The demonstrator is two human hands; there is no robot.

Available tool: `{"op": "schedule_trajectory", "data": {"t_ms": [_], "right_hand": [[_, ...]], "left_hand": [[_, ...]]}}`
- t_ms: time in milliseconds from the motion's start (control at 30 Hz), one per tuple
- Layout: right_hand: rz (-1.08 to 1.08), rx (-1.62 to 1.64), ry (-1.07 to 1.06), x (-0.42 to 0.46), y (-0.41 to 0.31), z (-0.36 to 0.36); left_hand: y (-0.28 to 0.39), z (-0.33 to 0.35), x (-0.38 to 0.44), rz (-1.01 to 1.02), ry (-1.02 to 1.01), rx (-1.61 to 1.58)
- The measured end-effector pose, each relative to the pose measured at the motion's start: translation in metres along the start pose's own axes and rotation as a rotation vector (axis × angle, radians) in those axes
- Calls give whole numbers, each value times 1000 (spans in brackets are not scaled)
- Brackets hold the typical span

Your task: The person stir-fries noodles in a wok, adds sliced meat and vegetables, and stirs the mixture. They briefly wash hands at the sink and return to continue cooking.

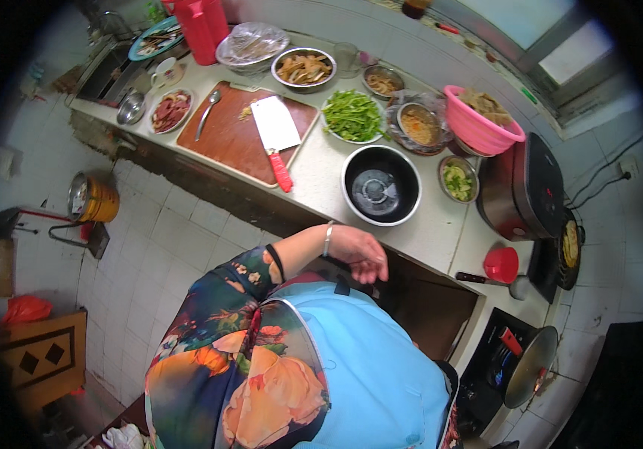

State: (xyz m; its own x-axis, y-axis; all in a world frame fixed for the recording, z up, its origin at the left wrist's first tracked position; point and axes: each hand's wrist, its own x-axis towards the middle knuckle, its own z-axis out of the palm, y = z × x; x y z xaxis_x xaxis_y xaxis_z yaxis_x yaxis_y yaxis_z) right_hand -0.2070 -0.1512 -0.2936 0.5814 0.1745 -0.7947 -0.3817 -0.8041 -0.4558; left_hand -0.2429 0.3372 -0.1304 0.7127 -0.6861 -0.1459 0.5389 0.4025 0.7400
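My left hand (360,256), with a silver bangle at the wrist, hangs in front of the counter edge, palm partly up and fingers loosely bent, with nothing seen in it. Just beyond it stands a metal pot with a dark inside (381,185). To its left lies a wooden cutting board (226,140) bearing a red-handled cleaver (276,126), a metal spoon (207,115) and a little minced food (245,113). Cut green vegetables (353,115) fill a plate behind the pot. A small bowl of sliced green vegetable (459,181) is right of the pot. My right hand is out of view.
Sliced meat on a plate (171,111) and a metal bowl (131,108) stand at left. Further right are a pink basket (481,126), a rice cooker (523,188), a red cup (501,265), a ladle (519,287) and a lidded pan (531,367). Below the counter, a cabinet shows its inside (428,303).
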Motion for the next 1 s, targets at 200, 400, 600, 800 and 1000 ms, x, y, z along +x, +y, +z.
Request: {"op": "schedule_trajectory", "data": {"t_ms": [200, 400, 600, 800, 1000], "right_hand": [[-20, -45, -26, 0, -11, 9], [-45, -50, -27, -3, -32, 13], [-25, 52, -51, -5, -25, 25], [-23, -31, -121, -17, 25, 58], [18, -5, -133, -59, 91, 86]], "left_hand": [[-210, -77, -119, -52, 1367, -434], [-366, -11, -244, -1198, 1376, 451], [-437, 32, -241, -708, 1401, -389], [-397, 11, -268, -483, 1528, -158], [-260, -2, -323, 131, 1837, -464]]}}
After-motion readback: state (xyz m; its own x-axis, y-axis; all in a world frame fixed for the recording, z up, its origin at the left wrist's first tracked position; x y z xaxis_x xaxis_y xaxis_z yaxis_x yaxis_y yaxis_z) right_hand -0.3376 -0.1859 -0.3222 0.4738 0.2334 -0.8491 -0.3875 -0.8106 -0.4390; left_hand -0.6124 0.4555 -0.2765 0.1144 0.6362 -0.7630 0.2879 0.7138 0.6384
